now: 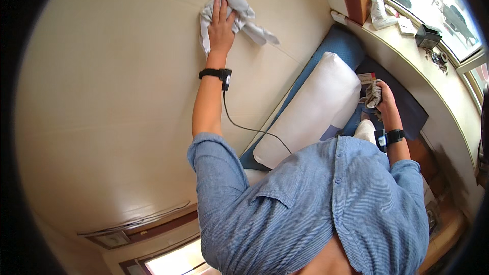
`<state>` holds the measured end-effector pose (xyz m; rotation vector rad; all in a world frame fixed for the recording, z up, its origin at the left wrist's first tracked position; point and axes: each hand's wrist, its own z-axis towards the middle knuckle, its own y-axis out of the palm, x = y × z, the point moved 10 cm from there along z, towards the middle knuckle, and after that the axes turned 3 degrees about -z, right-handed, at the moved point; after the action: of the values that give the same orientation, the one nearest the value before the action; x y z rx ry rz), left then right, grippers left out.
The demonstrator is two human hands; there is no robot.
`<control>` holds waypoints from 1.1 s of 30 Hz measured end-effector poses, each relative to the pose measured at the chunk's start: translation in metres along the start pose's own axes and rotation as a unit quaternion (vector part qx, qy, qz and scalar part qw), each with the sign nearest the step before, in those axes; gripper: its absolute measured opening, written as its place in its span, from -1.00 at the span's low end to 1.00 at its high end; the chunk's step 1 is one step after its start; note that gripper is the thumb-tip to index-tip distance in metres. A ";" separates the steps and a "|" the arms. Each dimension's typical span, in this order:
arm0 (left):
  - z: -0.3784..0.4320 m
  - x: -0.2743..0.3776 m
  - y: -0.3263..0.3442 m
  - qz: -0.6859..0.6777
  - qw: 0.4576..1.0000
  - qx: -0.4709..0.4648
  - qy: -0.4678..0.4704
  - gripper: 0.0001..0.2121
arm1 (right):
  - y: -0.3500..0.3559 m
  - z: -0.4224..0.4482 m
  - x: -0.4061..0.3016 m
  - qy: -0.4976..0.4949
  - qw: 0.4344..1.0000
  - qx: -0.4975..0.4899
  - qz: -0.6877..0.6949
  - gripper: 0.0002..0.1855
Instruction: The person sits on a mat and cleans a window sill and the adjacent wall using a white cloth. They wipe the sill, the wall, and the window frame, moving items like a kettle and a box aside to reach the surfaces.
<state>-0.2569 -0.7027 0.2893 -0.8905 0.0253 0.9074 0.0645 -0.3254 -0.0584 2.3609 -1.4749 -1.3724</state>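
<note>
My left hand (221, 36) presses a pale grey cloth (240, 4) flat against the cream wall (114, 84). Its fingers lie over the bunched fabric, and a loose end of the cloth trails to the right. Lower on the right, my right hand (388, 97) grips a crumpled grey-brown rag (373, 94), held above the bedding and a dark cushion (408, 110). Beside that rag lies a small box with a red and yellow end (367, 78). A long white pillow (305, 110) rests between my two arms, on a blue padded surface (342, 44).
A window ledge (405, 51) curves along the right, bearing a white wrapped object (380, 11), a black box (428, 36) and small loose items. A black cable (244, 126) runs from my left wristband (216, 74) across the pillow. Wires (133, 222) line the wall above a doorway.
</note>
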 end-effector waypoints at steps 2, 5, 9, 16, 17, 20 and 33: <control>-0.004 0.012 0.017 -0.005 0.999 0.036 0.001 -0.64 | -0.024 0.007 0.007 -0.016 1.000 0.013 -0.008 -0.75; -0.012 0.003 0.072 -0.070 0.997 0.041 0.005 -0.66 | -0.030 0.010 0.014 -0.033 0.999 0.039 -0.007 -0.77; -0.031 0.035 0.149 -0.233 0.972 0.008 0.025 -0.68 | -0.047 0.023 -0.010 -0.066 0.996 0.066 -0.011 -0.80; -0.183 0.097 0.221 -0.404 0.907 -0.114 -0.034 -0.72 | -0.047 0.037 -0.019 -0.063 0.995 0.068 -0.028 -0.79; -0.200 0.099 0.213 -0.403 0.904 -0.128 -0.070 -0.75 | -0.044 0.039 -0.015 -0.058 0.995 0.071 -0.045 -0.81; -0.221 0.090 0.163 -0.409 0.888 -0.076 -0.196 -0.80 | -0.002 0.041 -0.004 -0.086 0.988 0.048 -0.121 -0.78; -0.197 0.143 -0.027 -0.796 0.287 0.263 -0.463 -0.77 | 0.180 -0.063 0.023 -0.047 0.772 -0.453 -0.443 -0.10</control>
<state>-0.0804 -0.7481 0.1255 0.6256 -1.3194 -0.7386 -0.0151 -0.4657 0.0456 2.2191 0.4896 -1.7344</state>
